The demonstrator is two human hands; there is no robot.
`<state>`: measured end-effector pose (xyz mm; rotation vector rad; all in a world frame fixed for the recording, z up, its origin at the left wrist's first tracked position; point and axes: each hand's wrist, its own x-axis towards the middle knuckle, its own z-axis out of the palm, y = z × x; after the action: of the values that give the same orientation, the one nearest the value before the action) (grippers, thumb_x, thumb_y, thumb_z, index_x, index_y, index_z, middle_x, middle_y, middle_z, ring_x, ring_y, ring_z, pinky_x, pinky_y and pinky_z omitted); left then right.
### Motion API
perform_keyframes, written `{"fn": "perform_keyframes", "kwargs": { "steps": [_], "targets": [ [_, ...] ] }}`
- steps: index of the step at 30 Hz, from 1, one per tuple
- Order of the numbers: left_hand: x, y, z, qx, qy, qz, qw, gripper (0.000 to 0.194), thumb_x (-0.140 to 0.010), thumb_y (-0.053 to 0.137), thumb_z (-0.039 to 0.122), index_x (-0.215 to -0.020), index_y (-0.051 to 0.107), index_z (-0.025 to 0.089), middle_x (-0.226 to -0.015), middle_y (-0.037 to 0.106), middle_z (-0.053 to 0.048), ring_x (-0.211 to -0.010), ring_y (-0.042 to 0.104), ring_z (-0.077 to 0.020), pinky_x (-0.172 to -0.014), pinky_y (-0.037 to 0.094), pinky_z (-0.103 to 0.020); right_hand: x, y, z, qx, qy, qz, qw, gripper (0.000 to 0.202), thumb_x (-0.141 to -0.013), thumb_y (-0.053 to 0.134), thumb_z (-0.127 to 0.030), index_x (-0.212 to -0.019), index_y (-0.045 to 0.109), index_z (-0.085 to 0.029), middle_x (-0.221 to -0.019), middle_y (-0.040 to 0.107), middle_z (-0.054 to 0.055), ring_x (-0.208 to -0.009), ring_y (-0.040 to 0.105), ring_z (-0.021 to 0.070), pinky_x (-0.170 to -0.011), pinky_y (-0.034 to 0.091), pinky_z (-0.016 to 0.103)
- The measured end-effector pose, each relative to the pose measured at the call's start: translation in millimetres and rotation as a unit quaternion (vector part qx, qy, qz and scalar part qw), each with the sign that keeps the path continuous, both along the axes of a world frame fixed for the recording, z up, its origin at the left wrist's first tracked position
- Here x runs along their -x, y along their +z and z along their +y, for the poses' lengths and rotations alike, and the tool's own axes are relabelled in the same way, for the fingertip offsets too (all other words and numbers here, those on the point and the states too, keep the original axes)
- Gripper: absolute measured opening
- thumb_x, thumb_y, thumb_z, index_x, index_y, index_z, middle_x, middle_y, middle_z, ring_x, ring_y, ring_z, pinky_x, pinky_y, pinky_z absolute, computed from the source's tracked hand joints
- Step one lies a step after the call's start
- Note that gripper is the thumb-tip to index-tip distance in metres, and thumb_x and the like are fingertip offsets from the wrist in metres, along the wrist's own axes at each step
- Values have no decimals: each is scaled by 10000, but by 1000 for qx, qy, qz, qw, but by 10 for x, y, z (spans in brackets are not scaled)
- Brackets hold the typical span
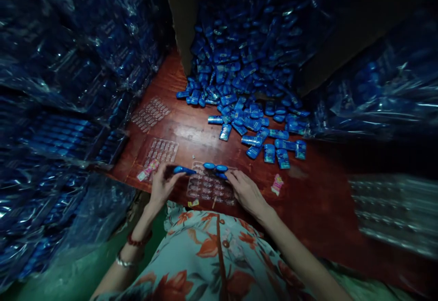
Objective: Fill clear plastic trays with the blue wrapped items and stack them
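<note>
A clear plastic tray (205, 190) with moulded pockets lies in front of me at the table's near edge. Two small blue containers (215, 167) sit side by side at its far edge. At the tray's left, my left hand (162, 183) grips a small blue container (184, 170) between thumb and fingers; whether there is more than one is unclear. On the other side, my right hand (243, 190) has its fingertips closed on another blue container (221, 175), just below the two in the tray. My fingers partly cover both held pieces.
A large heap of blue containers (239, 77) spills from a cardboard box (183, 23) onto the reddish table (195, 132). More clear trays (160, 151) lie at left and a stack of trays (393, 214) at right. Plastic-wrapped blue packs (68, 127) tower on the left. Pink wrappers (277, 184) lie nearby.
</note>
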<state>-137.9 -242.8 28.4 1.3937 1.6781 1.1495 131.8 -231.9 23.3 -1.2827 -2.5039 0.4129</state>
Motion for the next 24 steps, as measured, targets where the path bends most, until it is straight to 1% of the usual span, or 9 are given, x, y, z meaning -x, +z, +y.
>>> {"fn": "perform_keyframes", "kwargs": {
  "steps": [2, 4, 8, 12, 16, 18, 20, 22, 24],
  "targets": [
    [-138, -42, -153, -6, 0, 19, 1000, 203, -768, 668, 310, -890, 588, 168, -808, 636, -11, -738, 624, -133, -691, 518, -248, 27, 63, 1, -16, 21, -72, 997, 354, -852, 357, -33, -1143, 521, -149, -981, 594, 109, -878, 546, 209, -780, 473, 329],
    [-296, -87, -187, -40, -22, 31, 998, 152, -818, 614, 283, -920, 599, 172, -861, 650, -33, -810, 630, -151, -746, 524, -277, 82, 147, 5, -25, 33, -125, 991, 332, -836, 398, -32, -1124, 533, -131, -977, 595, 111, -873, 541, 213, -788, 457, 323],
    [-463, -193, -78, -120, -132, 76, 981, 149, -876, 515, 208, -1003, 586, 177, -977, 637, -76, -949, 615, -177, -845, 511, -326, 217, 303, 42, -26, 34, -197, 979, 293, -840, 434, -59, -1101, 548, -128, -959, 605, 113, -884, 549, 217, -768, 426, 323],
    [-427, -206, 30, -125, -263, 164, 942, 248, -897, 405, 127, -1075, 572, 173, -1017, 607, -97, -924, 608, -163, -782, 519, -280, 299, 425, 77, -3, 49, -239, 970, 270, -853, 425, -71, -1076, 567, -127, -929, 620, 111, -850, 565, 217, -719, 411, 331],
    [-427, -117, 102, -143, -345, 261, 890, 260, -897, 398, 120, -1083, 573, 168, -1013, 602, -99, -909, 592, -173, -772, 516, -288, 388, 489, 103, 11, 65, -243, 968, 258, -870, 408, -84, -1059, 580, -110, -962, 627, 126, -841, 572, 220, -743, 410, 354],
    [-446, -111, 120, -156, -354, 287, 877, 268, -893, 407, 121, -1098, 573, 168, -1018, 605, -104, -917, 586, -182, -779, 517, -305, 446, 469, 103, 17, 67, -247, 966, 253, -874, 400, -85, -1035, 594, -103, -949, 630, 136, -834, 574, 225, -741, 411, 364],
    [-442, -146, 113, -187, -337, 300, 873, 301, -892, 414, 126, -1151, 561, 171, -1035, 605, -113, -949, 576, -197, -800, 514, -330, 480, 411, 64, 12, 48, -249, 967, 265, -878, 397, -86, -1050, 598, -101, -938, 633, 140, -834, 578, 226, -742, 412, 370],
    [-407, -200, 73, -222, -305, 310, 873, 368, -892, 409, 123, -1234, 526, 195, -1079, 591, -119, -996, 561, -212, -822, 506, -354, 458, 322, -23, -15, 16, -226, 974, 300, -889, 407, -109, -1140, 570, -119, -964, 637, 132, -854, 585, 215, -764, 412, 362],
    [-366, -269, 11, -234, -270, 319, 878, 455, -887, 402, 116, -1315, 466, 258, -1159, 552, -117, -1016, 557, -219, -823, 504, -363, 362, 218, -117, -53, -26, -179, 982, 355, -911, 422, -181, -1257, 502, -168, -1024, 639, 109, -889, 591, 192, -798, 410, 338]
  ]
}}
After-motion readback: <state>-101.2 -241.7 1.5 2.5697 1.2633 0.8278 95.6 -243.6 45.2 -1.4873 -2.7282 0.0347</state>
